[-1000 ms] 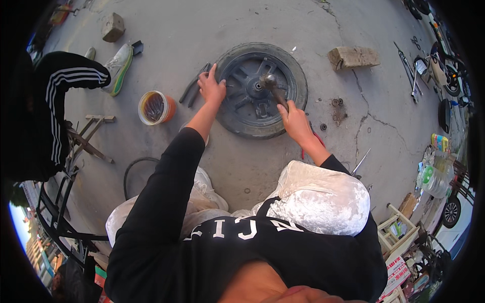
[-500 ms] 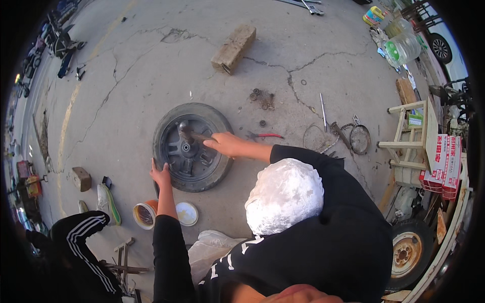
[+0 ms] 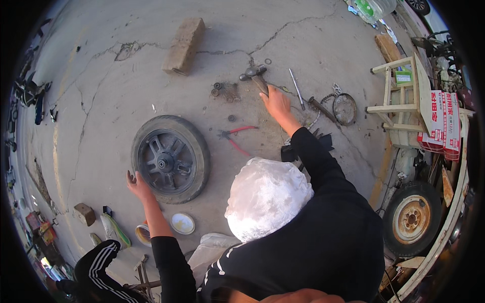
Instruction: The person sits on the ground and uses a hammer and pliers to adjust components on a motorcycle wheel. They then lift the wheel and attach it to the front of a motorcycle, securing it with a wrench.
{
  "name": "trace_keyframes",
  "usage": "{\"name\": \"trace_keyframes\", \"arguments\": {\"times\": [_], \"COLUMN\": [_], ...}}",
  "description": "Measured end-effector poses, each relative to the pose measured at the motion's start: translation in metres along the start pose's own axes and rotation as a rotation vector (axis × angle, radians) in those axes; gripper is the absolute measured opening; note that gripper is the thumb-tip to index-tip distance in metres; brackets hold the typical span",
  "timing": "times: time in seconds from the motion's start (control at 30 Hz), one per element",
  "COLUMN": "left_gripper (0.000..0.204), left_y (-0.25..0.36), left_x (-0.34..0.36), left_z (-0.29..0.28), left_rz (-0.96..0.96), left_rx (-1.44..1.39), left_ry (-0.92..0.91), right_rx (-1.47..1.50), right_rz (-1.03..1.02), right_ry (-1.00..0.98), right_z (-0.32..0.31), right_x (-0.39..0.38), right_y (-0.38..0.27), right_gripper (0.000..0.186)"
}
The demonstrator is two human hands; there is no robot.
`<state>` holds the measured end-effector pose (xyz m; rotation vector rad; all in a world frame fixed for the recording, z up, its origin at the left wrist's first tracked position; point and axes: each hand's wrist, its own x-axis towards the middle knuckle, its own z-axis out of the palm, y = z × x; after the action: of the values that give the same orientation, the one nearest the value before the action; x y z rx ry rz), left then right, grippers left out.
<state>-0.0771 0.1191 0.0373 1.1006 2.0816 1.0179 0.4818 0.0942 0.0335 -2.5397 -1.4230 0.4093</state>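
- Head view: the hammer point(image 3: 252, 72) is beyond the right hand point(image 3: 278, 107), over the pavement point(image 3: 111, 136); whether its head touches the ground, I cannot tell.
- Its long axis slants from the fist up and to the left; the head sits crosswise at the far end, pointing away from the person.
- The right hand grips the handle near its lower end, fingers wrapped round it.
- The wheel point(image 3: 188, 175) lies flat, hub upward, to the left of the hammer and well apart from it.
- The left hand point(image 3: 140, 188) holds nothing, fingers loosely bent, just beside the tyre's lower left; contact is unclear.
- Pliers point(image 3: 241, 130) with spread red handles lie between the wheel and the right forearm.
- A rod point(image 3: 297, 90) lies near the hammer, on the side toward the pavement's right edge, where a stool point(image 3: 423, 96) stands.
- A wooden block point(image 3: 185, 46) lies beyond the wheel.
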Motion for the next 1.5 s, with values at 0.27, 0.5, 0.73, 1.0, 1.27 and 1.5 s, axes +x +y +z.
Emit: {"name": "trace_keyframes", "arguments": {"times": [0.27, 0.5, 0.73, 1.0, 1.27, 1.5], "left_gripper": [0.042, 0.038, 0.033, 0.041, 0.032, 0.029], "left_y": [0.064, 0.059, 0.104, 0.17, 0.119, 0.056], "left_x": [-0.009, -0.018, -0.037, -0.12, -0.119, -0.144], "left_z": [0.016, 0.032, 0.031, 0.093, 0.081, 0.076], "left_rz": [-0.076, -0.088, -0.106, -0.111, -0.276, -0.865], "left_rx": [-0.21, -0.282, -0.339, -0.32, -0.359, -1.42], "left_ry": [-0.137, -0.174, -0.289, -1.06, -1.272, -1.069], "right_rx": [-0.253, -0.413, 0.022, 1.327, 1.058, 0.731], "right_rz": [0.207, 0.153, 0.022, 0.016, 0.004, -0.073], "right_ry": [0.173, -0.095, 0.09, -0.872, -1.262, -0.49], "right_z": [-0.046, -0.047, -0.095, -0.064, -0.002, 0.001], "right_x": [-0.011, -0.009, -0.016, -0.016, -0.065, 0.002], "right_y": [0.138, 0.179, 0.119, -0.103, -0.188, -0.118], "right_gripper": [0.032, 0.028, 0.027, 0.024, 0.03, 0.058]}}
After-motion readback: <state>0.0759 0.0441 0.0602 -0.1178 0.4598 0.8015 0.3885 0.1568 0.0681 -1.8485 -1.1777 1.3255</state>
